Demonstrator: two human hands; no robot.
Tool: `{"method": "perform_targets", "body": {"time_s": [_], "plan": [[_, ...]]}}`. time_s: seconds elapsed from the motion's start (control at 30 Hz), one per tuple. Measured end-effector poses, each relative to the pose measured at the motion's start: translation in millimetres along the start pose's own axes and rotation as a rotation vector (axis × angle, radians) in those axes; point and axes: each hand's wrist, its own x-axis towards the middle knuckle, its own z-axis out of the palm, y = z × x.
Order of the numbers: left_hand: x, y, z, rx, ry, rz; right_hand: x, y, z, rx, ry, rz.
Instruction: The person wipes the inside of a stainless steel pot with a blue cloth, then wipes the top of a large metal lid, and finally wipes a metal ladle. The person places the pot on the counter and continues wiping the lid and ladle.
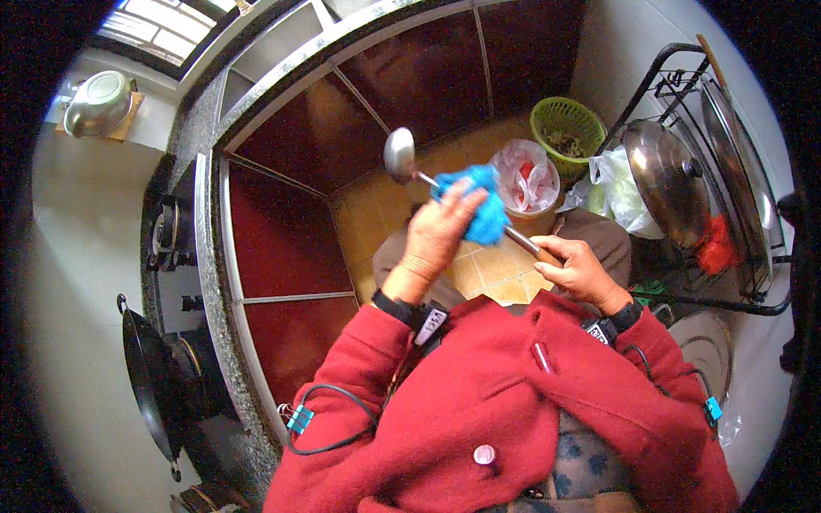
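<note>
My left hand [439,231] presses a blue cloth [478,205] around the metal shaft of a ladle [401,156]. The ladle's bowl points up and to the left, beyond the cloth. Its wooden handle end is gripped by my right hand [574,268], at the lower right. The cloth covers the middle of the shaft and part of my left fingers.
Beyond my hands, a bag-lined bucket [526,179] and a green plastic basket [567,131] stand on the tiled floor. A black rack [673,51] holding pan lids [664,183] is at right. The stone counter edge [221,308] runs along the left, with a wok [147,378] beyond it.
</note>
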Motion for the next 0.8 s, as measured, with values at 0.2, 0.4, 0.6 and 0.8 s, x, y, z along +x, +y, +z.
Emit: {"method": "perform_targets", "body": {"time_s": [0.2,0.4,0.6,0.8], "plan": [[15,15,-14,0.033,0.097,0.034,-4,-13,-2,0.640,-0.209,0.245],[17,-8,-42,0.057,0.267,-0.092,-9,-16,-4,0.428,-0.144,0.276],[29,-70,-67,0.271,0.150,-0.014,-8,-18,-5,0.212,-0.192,0.033],[39,-70,-77,-0.590,0.297,-0.817,-7,-20,-3,-0.110,-0.079,-0.040]]}}
